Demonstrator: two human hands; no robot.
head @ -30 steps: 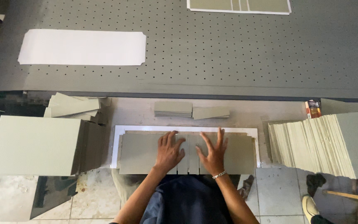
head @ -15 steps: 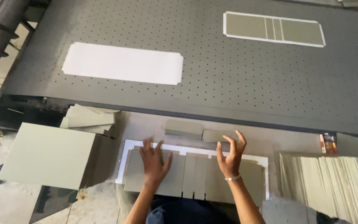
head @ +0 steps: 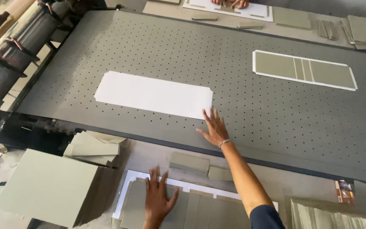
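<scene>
— Grey felt, was it, that big perforated belt (head: 157, 46) running across the bench?

— Dark grey, yes, dotted with small holes all over. A white sheet (head: 153, 94) with notched corners lay flat on it, left of middle. The person's right hand (head: 214, 128) was stretched out over the belt, fingers spread and straight, gripping nothing. Its fingertips sat just at the sheet's near right corner; whether they actually touched the paper, I couldn't tell. A thin bracelet (head: 223, 143) circled that wrist.

— And the left hand (head: 157, 197)?

— Pressed flat, palm down, fingers fanned, on an assembly of grey board panels (head: 200, 210) laid on a white wrapper (head: 126, 186), close to the person's body at the bottom edge. It held nothing either, just rested on the boards.

— What else was around?

— A tall stack of grey boards (head: 43, 186) stood at the lower left, with a looser pile of smaller grey pieces (head: 94, 146) just behind it. Two short grey strips (head: 189, 162) lay between the wrapper and the belt's near edge. Another fanned stack of boards (head: 331, 214) sat at the lower right, a small colourful box (head: 345, 191) near it. Farther along the belt, up to the right, was a second white sheet carrying grey panels (head: 303, 70), well apart from both hands.

— Anyone else?

— Another person's hands (head: 230, 3) at the top edge, on a white sheet across the belt. Dark rollers (head: 5, 63) ran along the left.
</scene>
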